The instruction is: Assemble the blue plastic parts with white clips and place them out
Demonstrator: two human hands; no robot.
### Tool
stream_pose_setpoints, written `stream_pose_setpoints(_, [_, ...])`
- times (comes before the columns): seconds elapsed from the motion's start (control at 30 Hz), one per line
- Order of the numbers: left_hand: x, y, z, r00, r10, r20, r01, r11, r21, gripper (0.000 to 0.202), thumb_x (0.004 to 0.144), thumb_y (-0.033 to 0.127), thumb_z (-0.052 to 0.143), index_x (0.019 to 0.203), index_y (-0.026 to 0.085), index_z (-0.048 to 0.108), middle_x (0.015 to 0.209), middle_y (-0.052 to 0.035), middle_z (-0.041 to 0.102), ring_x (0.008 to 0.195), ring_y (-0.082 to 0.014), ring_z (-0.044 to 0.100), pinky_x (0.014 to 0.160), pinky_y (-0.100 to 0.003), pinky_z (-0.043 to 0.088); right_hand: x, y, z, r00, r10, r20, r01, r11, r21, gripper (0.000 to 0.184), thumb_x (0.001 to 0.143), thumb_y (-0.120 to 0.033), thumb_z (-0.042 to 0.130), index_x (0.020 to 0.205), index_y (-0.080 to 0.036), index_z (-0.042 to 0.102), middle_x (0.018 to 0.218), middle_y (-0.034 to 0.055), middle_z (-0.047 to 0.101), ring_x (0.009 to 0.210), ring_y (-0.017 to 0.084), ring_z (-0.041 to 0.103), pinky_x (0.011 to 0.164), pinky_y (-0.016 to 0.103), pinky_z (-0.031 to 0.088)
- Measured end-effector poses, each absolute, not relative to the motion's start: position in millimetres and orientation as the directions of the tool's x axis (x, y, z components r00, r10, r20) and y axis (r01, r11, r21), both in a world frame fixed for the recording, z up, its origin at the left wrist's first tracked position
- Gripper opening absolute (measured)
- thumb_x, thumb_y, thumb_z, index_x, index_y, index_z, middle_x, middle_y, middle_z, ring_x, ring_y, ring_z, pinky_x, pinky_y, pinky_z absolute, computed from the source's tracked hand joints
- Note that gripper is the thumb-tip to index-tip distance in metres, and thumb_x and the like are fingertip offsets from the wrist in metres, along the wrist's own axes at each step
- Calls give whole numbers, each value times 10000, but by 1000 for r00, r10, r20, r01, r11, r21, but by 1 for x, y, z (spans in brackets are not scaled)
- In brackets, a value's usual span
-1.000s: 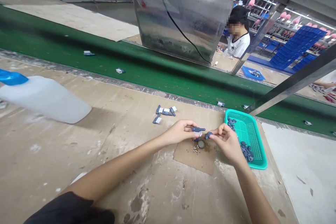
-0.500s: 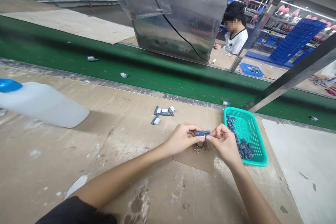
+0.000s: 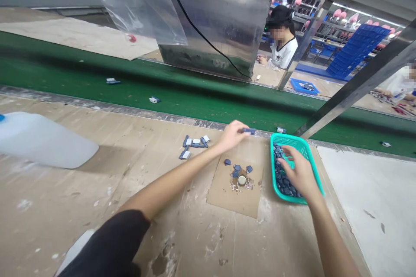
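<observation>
My left hand [image 3: 231, 135] reaches toward the far edge of the bench and pinches a small blue-grey part [image 3: 249, 130] just short of the green conveyor belt [image 3: 201, 95]. My right hand [image 3: 297, 171] lies inside the teal plastic basket [image 3: 303, 147], fingers curled down over a heap of small blue-grey pieces [image 3: 282, 180]; whether it grips one is hidden. Between the hands lies a cardboard square [image 3: 235, 190] with a small round cap [image 3: 242, 180] and three loose blue pieces [image 3: 237, 167] on it.
A cluster of finished blue-and-white parts [image 3: 193, 143] lies left of my left hand. A white jug [image 3: 42, 138] lies on its side at far left. Single parts [image 3: 154, 100] ride the belt. A steel box [image 3: 214, 30] and a slanted post [image 3: 354, 91] stand beyond; a person [image 3: 281, 43] sits opposite.
The hands have come apart from over the cardboard. The left hand carried the joined part up toward the belt edge; the right hand moved right into the teal basket.
</observation>
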State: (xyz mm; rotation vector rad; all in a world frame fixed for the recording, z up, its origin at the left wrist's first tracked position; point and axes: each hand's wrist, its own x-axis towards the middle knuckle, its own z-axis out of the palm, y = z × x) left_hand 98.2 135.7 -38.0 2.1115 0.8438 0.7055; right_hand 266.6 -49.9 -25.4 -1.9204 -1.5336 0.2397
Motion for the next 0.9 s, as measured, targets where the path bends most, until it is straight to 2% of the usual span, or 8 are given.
stream_pose_setpoints(0.17, [128,209,-50,497,857,136,601,-453,658,282,753,188,545,1009,94,613,856,-93,592,837,-204,568,789,-288,427,319,-60,-51,388,921,-4,914,-386,-123,282,661,-138,557,941,-124,587,872,130,562,789,247,571,737,350,437])
stream_pose_setpoints(0.33, [98,194,-51,515,833,202,635,-529,563,549,773,232,522,1292,158,361,1185,-134,421,1055,-235,464,902,-330,357,321,-55,-57,343,933,-106,933,-352,-79,198,616,-73,512,764,-159,611,718,81,616,727,240,597,645,295,428])
stream_pose_setpoints(0.43, [56,171,-43,606,785,126,723,-610,325,505,738,315,568,1207,157,464,1145,-160,443,1075,-322,423,871,-420,357,325,-55,-50,392,919,-44,896,-392,-209,182,639,-126,478,754,-173,612,747,76,646,710,243,614,640,314,441])
stream_pose_setpoints(0.5, [30,161,-40,623,782,3,767,-612,195,450,658,324,652,1045,108,575,1023,-190,510,996,-365,468,795,-447,391,324,-55,-42,477,879,-3,780,-425,-459,176,663,-203,466,768,-177,606,765,77,652,668,239,622,631,336,462])
stream_pose_setpoints(0.57, [12,158,-41,629,774,-71,770,-608,192,401,589,274,709,938,102,614,913,-174,558,893,-340,530,737,-407,424,314,-55,-31,510,859,-35,578,-373,-726,186,681,-293,491,785,-179,595,759,71,648,638,226,624,632,346,483])
stream_pose_setpoints(0.63, [2,160,-44,660,746,-87,742,-630,230,351,587,235,703,912,130,619,858,-129,582,831,-282,564,715,-344,439,293,-53,-19,460,884,-88,378,-285,-881,225,684,-360,551,812,-180,593,751,58,637,642,208,622,656,339,494])
stream_pose_setpoints(0.77, [2,160,-45,696,718,0,677,-655,336,334,660,225,616,988,170,585,929,-88,582,888,-230,559,778,-314,433,244,-45,-6,284,954,-100,148,-147,-978,222,661,-356,659,794,-186,604,742,27,608,657,160,600,664,287,486])
stream_pose_setpoints(0.9, [2,149,-39,587,804,93,492,-446,747,477,666,170,569,1137,168,495,1032,-88,552,808,-172,578,791,-342,449,217,-40,-11,192,971,-142,-26,-140,-990,261,652,-317,690,861,-182,611,682,7,568,552,107,526,527,232,457])
